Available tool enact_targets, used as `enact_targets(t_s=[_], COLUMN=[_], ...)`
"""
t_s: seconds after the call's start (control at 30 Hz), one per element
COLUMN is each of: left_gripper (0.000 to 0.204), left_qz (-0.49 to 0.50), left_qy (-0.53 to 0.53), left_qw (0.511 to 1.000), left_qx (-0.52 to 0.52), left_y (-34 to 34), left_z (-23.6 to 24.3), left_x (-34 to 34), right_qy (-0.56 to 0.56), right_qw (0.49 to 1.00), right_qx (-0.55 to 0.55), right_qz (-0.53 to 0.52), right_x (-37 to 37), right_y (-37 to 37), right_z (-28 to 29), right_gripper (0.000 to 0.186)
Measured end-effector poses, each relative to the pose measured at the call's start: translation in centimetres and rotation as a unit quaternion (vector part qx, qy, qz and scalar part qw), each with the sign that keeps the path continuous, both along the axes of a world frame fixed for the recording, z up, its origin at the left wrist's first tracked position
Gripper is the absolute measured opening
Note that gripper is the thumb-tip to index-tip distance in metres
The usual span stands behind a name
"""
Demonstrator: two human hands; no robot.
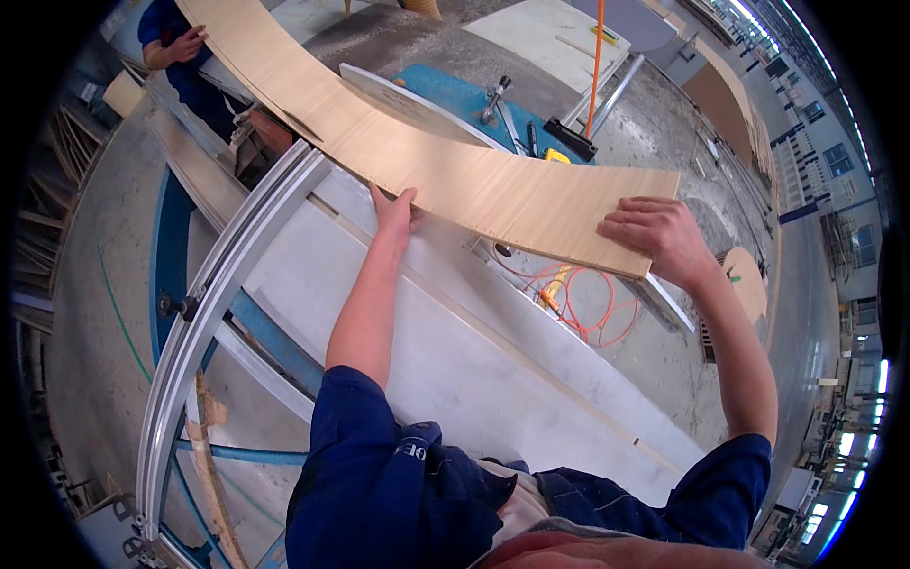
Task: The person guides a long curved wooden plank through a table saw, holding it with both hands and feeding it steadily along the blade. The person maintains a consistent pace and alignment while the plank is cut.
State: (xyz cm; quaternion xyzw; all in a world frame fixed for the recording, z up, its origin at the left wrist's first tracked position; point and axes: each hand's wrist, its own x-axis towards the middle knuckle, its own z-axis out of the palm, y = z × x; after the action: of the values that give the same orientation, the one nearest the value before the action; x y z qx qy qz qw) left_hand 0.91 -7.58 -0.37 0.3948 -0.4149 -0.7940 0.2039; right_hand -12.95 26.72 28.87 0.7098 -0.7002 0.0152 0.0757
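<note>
Plywood strip [417, 161] sweeping from upper left to right of centre, and the right hand [654, 235] has its right end, fingers together on top, thumb hidden! Left hand [393, 213] meets the lower edge mid-frame, two digits apart, grip unclear; upper left, a co-worker's hand [188, 45] at the far end.

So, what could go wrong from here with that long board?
The long board spans from the person's right grip at the near end to a co-worker's hand farther along; if they move out of step, it might twist or slip. Its edge also appears close to a yellow item in this view, so a sideways swing could perhaps knock it.
</note>
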Motion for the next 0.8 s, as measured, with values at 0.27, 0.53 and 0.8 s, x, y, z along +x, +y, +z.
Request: enact_targets(t_s=[0.27, 0.53, 0.8], left_gripper=[0.108, 0.101, 0.099], left_qz=[0.005, 0.021, 0.022], left_qy=[-0.003, -0.034, -0.039], left_qw=[1.0, 0.992, 0.99], left_qx=[-0.02, -0.12, -0.137], left_y=[-0.5, -3.2, -3.1], left_z=[-1.6, -9.3, -9.1], left_x=[-0.1, -1.4, -2.2], right_qy=[-0.012, -0.011, 0.002], right_qw=[1.0, 1.0, 1.0], right_qx=[0.008, 0.007, 0.006], right_qz=[0.002, 0.0, -0.007], right_x=[0.5, 0.5, 0.3], right_y=[0.2, -0.1, 0.5], right_z=[-0.2, -0.4, -1.0], right_gripper=[0.03, 0.03, 0.032])
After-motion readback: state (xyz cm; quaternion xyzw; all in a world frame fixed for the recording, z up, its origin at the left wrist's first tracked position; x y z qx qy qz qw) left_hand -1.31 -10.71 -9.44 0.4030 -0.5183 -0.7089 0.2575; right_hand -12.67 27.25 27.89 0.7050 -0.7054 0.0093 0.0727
